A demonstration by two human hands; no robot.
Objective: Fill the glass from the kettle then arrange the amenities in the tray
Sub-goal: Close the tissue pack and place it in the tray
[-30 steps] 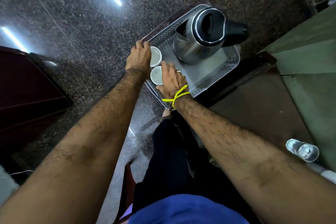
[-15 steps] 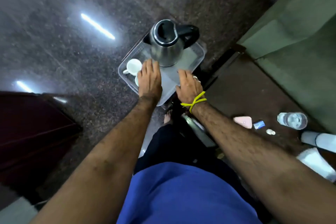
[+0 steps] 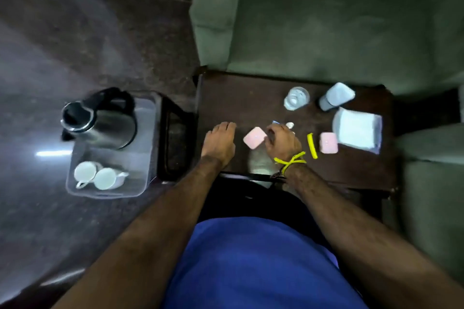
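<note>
A clear plastic tray (image 3: 147, 133) sits at the left on a dark stand. It holds a steel kettle (image 3: 100, 123) with a black handle and two white cups (image 3: 85, 173) (image 3: 106, 178). On the dark wooden table (image 3: 238, 98) stands a glass (image 3: 296, 98) with water in it. My left hand (image 3: 221, 143) lies palm down on the table, holding nothing. My right hand (image 3: 282, 140) has its fingers curled against the right edge of a pink packet (image 3: 254, 137); whether it grips the packet is unclear.
Also on the table are a capped bottle (image 3: 336, 95), a white folded packet (image 3: 356, 130), a second pink packet (image 3: 328, 142), a yellow stick-shaped item (image 3: 312, 145) and two tiny items (image 3: 290, 124) (image 3: 275, 122). A green sofa (image 3: 326, 20) stands behind the table.
Both hands left the tray and moved right to the table. The view swung right with them. The cups stay in the tray's near end.
</note>
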